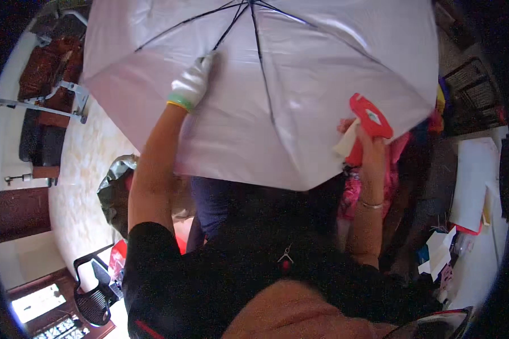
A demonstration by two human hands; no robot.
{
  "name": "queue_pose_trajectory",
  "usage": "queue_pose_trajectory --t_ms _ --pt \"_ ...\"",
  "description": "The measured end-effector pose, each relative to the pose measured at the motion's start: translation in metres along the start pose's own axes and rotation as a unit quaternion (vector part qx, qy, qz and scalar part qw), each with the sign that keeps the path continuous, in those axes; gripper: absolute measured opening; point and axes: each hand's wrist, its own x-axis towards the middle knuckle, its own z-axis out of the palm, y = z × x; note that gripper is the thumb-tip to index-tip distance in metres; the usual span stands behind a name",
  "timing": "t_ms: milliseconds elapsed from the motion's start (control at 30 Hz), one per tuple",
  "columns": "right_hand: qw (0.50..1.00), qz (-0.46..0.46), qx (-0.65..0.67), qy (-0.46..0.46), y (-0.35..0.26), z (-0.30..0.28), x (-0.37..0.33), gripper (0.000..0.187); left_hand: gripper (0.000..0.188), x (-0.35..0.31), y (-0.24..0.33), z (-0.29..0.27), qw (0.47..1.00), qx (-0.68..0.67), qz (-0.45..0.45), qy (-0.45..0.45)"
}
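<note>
An opened umbrella (226, 124) fills the upper middle, its silvery pink inner side facing me. Dark thin ribs fan out from a hub at the top edge. My left hand (193, 82), in a white knit glove with a green and yellow cuff, is closed on a dark rod of the umbrella. Bare and with a bracelet at the wrist, my right hand (367, 144) is closed around a red object (372, 117) with a white diamond-shaped label. A cream-coloured piece (346, 141) shows beside it. The object's exact kind is unclear; it lies in front of the canopy's right part.
A metal-framed piece of equipment (68, 101) stands at the left over a pale patterned floor (76, 192). A dark green bag-like thing (114, 195) lies by my left arm. On the right are a white surface (468, 181), papers (437, 251) and a dark chair-like frame (470, 85).
</note>
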Motion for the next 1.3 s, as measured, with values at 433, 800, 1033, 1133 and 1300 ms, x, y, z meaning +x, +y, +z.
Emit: queue_pose_trajectory --t_ms 433,800,1033,1133,1300 --pt "0.923 0.051 -0.315 -0.214 0.058 0.051 0.054 0.024 0.039 0.02 0.103 0.016 0.969 -0.156 -0.187 -0.041" --pt "0.93 0.068 -0.127 -0.338 0.11 0.114 0.17 0.031 0.033 0.029 0.091 0.041 0.814 -0.544 -0.199 -0.044" --pt "0.963 -0.094 -0.182 -0.175 0.138 0.146 0.138 0.031 0.035 0.031 0.108 0.053 0.759 -0.61 -0.227 0.008" --pt "0.949 -0.149 -0.232 -0.155 0.145 0.144 0.137 0.03 0.034 0.033 0.113 0.053 0.789 -0.561 -0.247 0.036" --pt "0.944 -0.074 -0.26 -0.191 0.117 0.142 0.135 0.027 0.035 0.033 0.108 0.061 0.771 -0.582 -0.258 0.032"
